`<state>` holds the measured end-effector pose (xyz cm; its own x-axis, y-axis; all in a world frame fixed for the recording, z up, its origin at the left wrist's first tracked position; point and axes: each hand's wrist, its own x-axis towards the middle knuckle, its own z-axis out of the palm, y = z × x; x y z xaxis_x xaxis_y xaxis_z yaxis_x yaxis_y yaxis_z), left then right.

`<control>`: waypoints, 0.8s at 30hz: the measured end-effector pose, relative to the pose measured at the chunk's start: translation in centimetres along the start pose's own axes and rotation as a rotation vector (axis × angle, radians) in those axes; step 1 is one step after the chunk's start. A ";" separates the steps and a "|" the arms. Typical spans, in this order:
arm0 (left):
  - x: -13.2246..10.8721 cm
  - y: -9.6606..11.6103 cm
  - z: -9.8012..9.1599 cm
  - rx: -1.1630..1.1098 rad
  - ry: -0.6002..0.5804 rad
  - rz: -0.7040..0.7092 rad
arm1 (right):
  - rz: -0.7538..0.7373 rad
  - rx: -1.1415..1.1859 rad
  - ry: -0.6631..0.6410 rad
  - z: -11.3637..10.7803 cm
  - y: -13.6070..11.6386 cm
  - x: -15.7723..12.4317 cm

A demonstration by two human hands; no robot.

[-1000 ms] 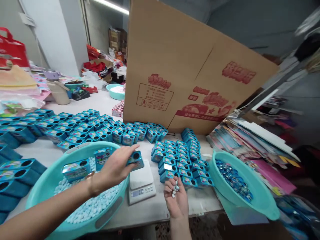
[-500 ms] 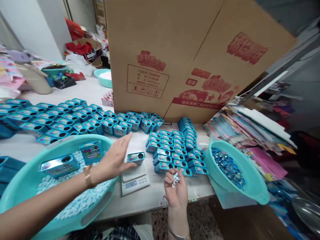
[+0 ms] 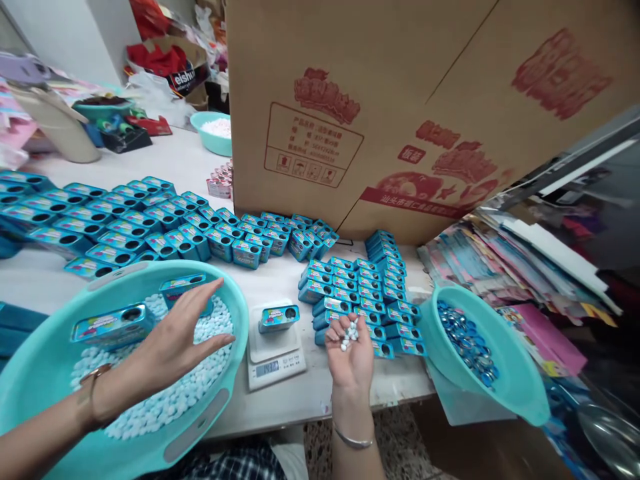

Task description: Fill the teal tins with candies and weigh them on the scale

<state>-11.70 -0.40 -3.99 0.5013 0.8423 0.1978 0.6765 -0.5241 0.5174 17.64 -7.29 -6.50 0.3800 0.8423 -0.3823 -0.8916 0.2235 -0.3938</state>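
Left hand [image 3: 175,340] spread above tablet-filled basin [image 3: 45,347]; right hand [image 3: 350,357] cups tablets [image 3: 349,332] (tin [image 3: 279,318] on scale [image 3: 289,360]).

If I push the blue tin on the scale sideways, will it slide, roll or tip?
It probably slides, not rolls: the tin is boxy and lies flat on the scale. Being small, it is likely light. Its hole is open, so tipping may spill any contents.

1. Left hand [image 3: 175,340] hovers open, fingers spread (thumb held well apart), forearm reaching in from the lower left.
2. Right hand [image 3: 350,353] turned palm up, fingers curled inward.
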 end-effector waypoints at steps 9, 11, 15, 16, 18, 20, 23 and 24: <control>2.8 2.1 2.8 -0.010 -0.146 0.181 | 0.041 0.027 -0.073 2.3 1.1 1.4; 3.6 2.5 4.0 0.048 -0.177 0.191 | 0.013 0.029 -0.020 2.2 1.6 1.6; 5.4 3.4 6.1 0.117 -0.255 0.196 | -0.088 0.002 0.089 2.4 2.6 1.9; 5.7 3.7 6.5 0.108 -0.262 0.198 | -0.117 -0.019 0.094 2.6 2.9 1.9; 6.4 4.3 7.1 0.068 -0.248 0.201 | -0.165 -0.080 0.071 3.3 3.6 2.2; 7.0 4.8 7.5 0.001 -0.223 0.203 | -0.211 -0.144 0.036 4.1 4.4 2.5; 7.6 5.4 8.3 -0.142 -0.215 0.169 | -0.274 -0.224 -0.001 5.2 5.7 2.9; 7.7 5.5 8.5 -0.191 -0.219 0.148 | -0.293 -0.245 -0.007 5.4 6.1 3.1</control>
<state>0.48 2.17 -6.71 0.7047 0.7010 0.1092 0.4846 -0.5881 0.6476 12.04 -0.70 -5.56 0.6076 0.7635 -0.2186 -0.6598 0.3321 -0.6740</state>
